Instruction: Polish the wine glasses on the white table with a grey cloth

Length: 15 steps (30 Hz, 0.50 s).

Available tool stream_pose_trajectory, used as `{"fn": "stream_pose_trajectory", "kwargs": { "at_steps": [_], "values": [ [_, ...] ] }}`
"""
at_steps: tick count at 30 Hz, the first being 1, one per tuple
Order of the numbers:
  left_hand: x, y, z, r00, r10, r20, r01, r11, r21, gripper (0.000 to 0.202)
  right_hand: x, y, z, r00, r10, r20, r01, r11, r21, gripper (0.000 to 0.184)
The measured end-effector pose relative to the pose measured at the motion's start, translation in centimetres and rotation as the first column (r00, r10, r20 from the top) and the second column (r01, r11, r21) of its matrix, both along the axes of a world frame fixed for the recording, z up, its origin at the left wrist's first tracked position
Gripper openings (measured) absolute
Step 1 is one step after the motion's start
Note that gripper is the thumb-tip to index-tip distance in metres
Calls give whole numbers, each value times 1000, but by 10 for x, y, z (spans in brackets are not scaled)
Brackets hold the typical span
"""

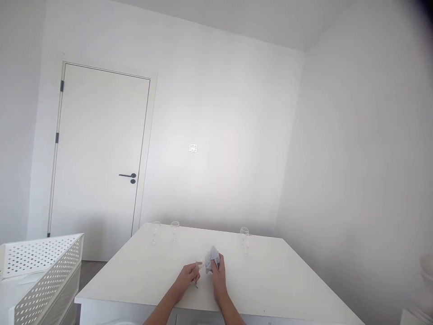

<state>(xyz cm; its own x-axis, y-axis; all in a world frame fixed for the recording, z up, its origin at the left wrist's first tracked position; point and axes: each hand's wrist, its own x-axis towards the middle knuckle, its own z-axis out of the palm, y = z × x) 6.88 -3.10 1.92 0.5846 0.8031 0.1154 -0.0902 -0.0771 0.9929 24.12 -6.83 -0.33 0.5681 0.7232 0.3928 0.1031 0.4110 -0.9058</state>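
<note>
My left hand (pixel 188 276) is closed around a small clear stemmed glass (pixel 200 265), tilted low over the front half of the white table (pixel 135 275). Its foot shows below my fingers, and the bowl points towards the cloth. A light grey cloth (pixel 212 257) is bunched in my right hand (pixel 218 274), right beside the glass. Whether the cloth touches the rim cannot be made out.
Stemmed glasses stand on the table's far side: one glass (pixel 156 231) and another glass (pixel 174 230) at left, with two overlapping glasses (pixel 244 232) right of centre. A white perforated rack (pixel 47 289) stands left. Behind are a closed door (pixel 101 149) and a wall.
</note>
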Motion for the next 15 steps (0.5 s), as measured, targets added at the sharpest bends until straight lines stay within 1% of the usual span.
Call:
{"fn": "stream_pose_trajectory", "kwargs": {
  "at_steps": [1, 3, 5, 6, 7, 8, 10, 11, 12, 13, 15],
  "values": [
    [0, 0, 0, 1000, -1, 11, 0, 1000, 16, 85, -1, -1, 1, 1000, 28, 9, -28, 1000, 5, 43],
    [-2, 0, 1, 999, 24, 40, -26, 999, 43, 80, -6, -2, 3, 988, 139, 69, -141, 990, 29, 39],
    [-3, 0, 2, 996, 63, 58, -65, 997, 36, 73, -9, -1, 3, 962, 237, 139, -245, 968, 48, 31],
    [-4, -1, 3, 995, 80, 63, -81, 996, 27, 72, -10, -1, 3, 950, 265, 164, -276, 960, 51, 28],
    [-4, -2, 4, 994, 88, 64, -89, 996, 16, 71, -9, 0, 2, 951, 261, 164, -273, 961, 54, 28],
    [-3, -4, 4, 995, 84, 60, -85, 996, 6, 69, -7, 0, 1, 965, 224, 136, -232, 971, 50, 32],
    [-1, -7, 4, 999, 30, 28, -30, 1000, -9, 65, -2, 0, -1, 996, 89, 29, -90, 996, 29, 42],
    [0, -8, 4, 1000, -6, 6, 6, 1000, -15, 62, 1, -2, -1, 999, 30, -18, -30, 999, 12, 46],
    [1, -9, 3, 999, -39, -14, 38, 999, -20, 60, 3, -3, -1, 999, 0, -45, 0, 1000, -1, 47],
    [2, -10, 2, 998, -63, -28, 63, 998, -23, 59, 4, -5, 0, 999, 5, -48, -6, 1000, -7, 47],
    [3, -10, 0, 996, -81, -35, 80, 997, -21, 58, 4, -8, 2, 998, 65, -13, -65, 998, 0, 43]
  ]
}}
